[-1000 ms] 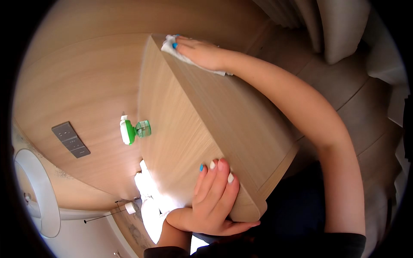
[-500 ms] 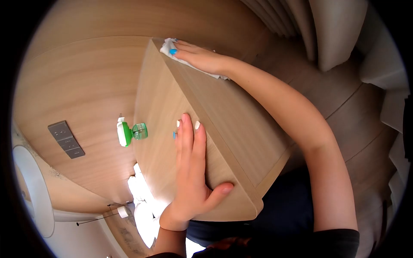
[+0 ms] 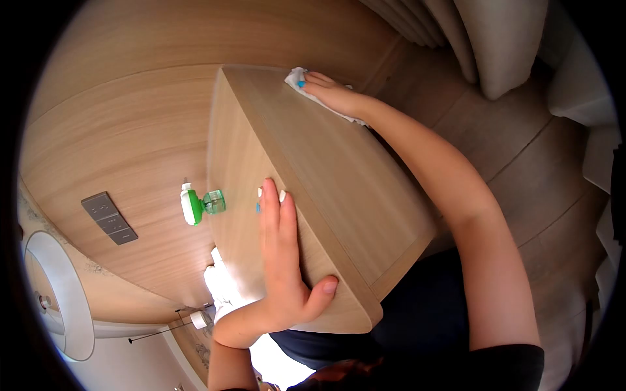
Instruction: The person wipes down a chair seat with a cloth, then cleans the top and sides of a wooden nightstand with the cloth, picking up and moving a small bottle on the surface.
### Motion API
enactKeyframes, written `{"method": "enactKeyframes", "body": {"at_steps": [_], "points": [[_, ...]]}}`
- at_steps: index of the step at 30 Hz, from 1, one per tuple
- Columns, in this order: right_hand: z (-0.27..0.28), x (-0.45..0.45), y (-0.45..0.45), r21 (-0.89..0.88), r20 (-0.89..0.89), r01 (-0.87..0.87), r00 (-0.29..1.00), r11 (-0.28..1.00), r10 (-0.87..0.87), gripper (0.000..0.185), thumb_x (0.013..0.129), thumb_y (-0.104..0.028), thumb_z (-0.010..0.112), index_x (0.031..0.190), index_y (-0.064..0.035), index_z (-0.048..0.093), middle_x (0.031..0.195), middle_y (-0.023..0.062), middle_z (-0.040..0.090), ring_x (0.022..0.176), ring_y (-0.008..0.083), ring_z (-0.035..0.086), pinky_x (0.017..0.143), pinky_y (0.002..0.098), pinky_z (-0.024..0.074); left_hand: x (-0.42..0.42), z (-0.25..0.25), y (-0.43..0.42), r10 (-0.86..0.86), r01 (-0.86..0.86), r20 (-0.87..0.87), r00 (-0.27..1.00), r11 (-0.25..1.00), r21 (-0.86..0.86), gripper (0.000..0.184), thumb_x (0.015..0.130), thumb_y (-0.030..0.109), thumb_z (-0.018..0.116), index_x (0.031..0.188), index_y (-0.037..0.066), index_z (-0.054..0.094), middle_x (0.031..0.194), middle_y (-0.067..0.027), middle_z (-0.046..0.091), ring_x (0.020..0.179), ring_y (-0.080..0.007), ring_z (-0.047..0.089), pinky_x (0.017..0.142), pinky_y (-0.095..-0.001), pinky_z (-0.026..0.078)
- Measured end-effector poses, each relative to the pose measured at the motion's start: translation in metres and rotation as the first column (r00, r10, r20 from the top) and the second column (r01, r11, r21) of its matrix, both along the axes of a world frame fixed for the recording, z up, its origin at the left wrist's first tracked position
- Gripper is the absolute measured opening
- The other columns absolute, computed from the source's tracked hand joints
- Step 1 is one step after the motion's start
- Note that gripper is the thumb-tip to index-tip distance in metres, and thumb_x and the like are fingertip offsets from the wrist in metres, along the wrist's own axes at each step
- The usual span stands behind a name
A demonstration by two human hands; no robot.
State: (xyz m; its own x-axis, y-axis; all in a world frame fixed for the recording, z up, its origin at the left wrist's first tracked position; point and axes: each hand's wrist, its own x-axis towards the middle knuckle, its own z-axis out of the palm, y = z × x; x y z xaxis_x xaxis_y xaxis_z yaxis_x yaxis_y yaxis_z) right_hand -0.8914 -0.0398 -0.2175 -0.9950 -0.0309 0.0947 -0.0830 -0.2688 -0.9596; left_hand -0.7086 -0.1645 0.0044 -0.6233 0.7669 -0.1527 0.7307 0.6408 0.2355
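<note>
A light wood cabinet (image 3: 326, 176) fills the middle of the head view. On its side panel, near the far edge, my right hand (image 3: 332, 94) lies flat over a white cloth (image 3: 297, 77), pressing it to the wood. My left hand (image 3: 282, 260) rests on the cabinet's top surface by the near corner, fingers stretched and thumb apart, holding nothing. Beyond its fingertips stands a green and white bottle-like device (image 3: 195, 204) with a clear green part, close to the wood wall panel.
A dark socket panel (image 3: 109, 217) is on the wood wall (image 3: 143, 130). A round lamp shade (image 3: 62, 296) is at the lower left, with white bedding (image 3: 222, 283) beyond the cabinet. Grey curtains (image 3: 508, 45) hang at the upper right above the tiled floor (image 3: 495, 137).
My right hand and the cloth have moved from the panel's front edge toward its far side. My left hand has shifted from gripping the edge to lying stretched out on the top.
</note>
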Motion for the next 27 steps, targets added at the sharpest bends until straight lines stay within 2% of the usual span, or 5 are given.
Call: {"method": "enactKeyframes", "body": {"at_steps": [8,13,18,23,27], "points": [[-0.034,0.052,0.001,0.019,-0.202,-0.038,0.979,0.999,0.041,0.061,0.095,-0.044,0.034,0.145,-0.0102,0.026,0.154,0.0099,0.010,0.142,0.0263,0.005,0.113,0.0375,0.0111,-0.004,0.000,-0.003,-0.034,0.035,0.030,0.999,0.999,-0.025,0.089,0.087,0.051,0.045,0.142,-0.010,0.010,0.147,-0.0349,0.003,0.138,-0.0467,0.006,0.109,-0.0522,0.006],[-0.044,0.171,0.015,0.028,-0.437,0.043,0.899,0.999,-0.027,0.056,0.093,-0.032,0.047,0.139,-0.0043,0.035,0.153,0.0112,0.013,0.141,0.0372,0.003,0.112,0.0468,0.0121,-0.005,0.000,-0.006,-0.022,0.023,0.061,0.998,1.000,-0.020,0.092,0.087,0.053,0.044,0.142,-0.010,0.007,0.146,-0.0351,0.001,0.138,-0.0466,0.004,0.108,-0.0530,0.007],[-0.038,0.236,0.031,0.105,-0.537,0.022,0.843,0.994,0.038,0.055,0.089,-0.034,0.045,0.136,-0.0051,0.042,0.152,0.0153,0.015,0.140,0.0406,0.005,0.111,0.0508,0.0125,-0.007,0.001,-0.004,-0.040,0.042,0.047,0.998,0.998,-0.051,0.093,0.087,0.055,0.043,0.142,-0.010,0.006,0.146,-0.0355,0.002,0.138,-0.0473,0.005,0.108,-0.0531,0.008],[-0.021,0.216,0.035,0.127,-0.577,-0.006,0.813,0.992,0.079,0.058,0.083,-0.029,0.047,0.136,-0.0071,0.042,0.152,0.0155,0.016,0.140,0.0407,0.008,0.111,0.0519,0.0118,-0.004,0.000,-0.002,-0.018,0.020,0.048,0.999,0.999,-0.041,0.094,0.087,0.056,0.043,0.141,-0.012,0.007,0.145,-0.0381,0.002,0.137,-0.0491,0.005,0.108,-0.0539,0.008],[0.013,0.142,0.019,0.180,-0.603,0.101,0.797,0.978,0.029,0.061,0.089,-0.042,0.042,0.142,-0.0127,0.032,0.152,0.0131,0.013,0.139,0.0401,0.011,0.113,0.0507,0.0119,-0.006,0.001,-0.002,-0.045,0.046,0.033,0.998,0.998,-0.052,0.095,0.086,0.057,0.042,0.141,-0.012,0.008,0.144,-0.0393,0.002,0.137,-0.0497,0.005,0.107,-0.0548,0.009]]}}
